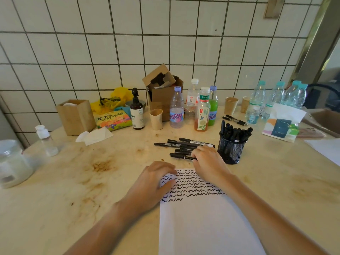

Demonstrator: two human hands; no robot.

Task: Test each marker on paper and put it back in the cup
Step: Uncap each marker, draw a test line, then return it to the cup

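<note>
A white sheet of paper point(202, 227) lies in front of me, its upper part covered with rows of black squiggles. My left hand point(154, 181) rests on the paper's top left corner with fingers loosely bent. Several black markers point(182, 144) lie in a loose pile on the table beyond the paper. My right hand point(206, 159) reaches over the pile's right end, its fingers curled round the nearest marker point(181, 156). A black mesh cup point(230, 150) stands just right of that hand, filled with several black markers.
Bottles point(176, 109), paper cups point(156, 119), a pump bottle point(136, 111), a cardboard box point(163, 92) and a wooden box point(75, 116) line the back by the tiled wall. A tissue pack point(281, 124) sits at right, a glass jar point(12, 162) at left. The table is stained.
</note>
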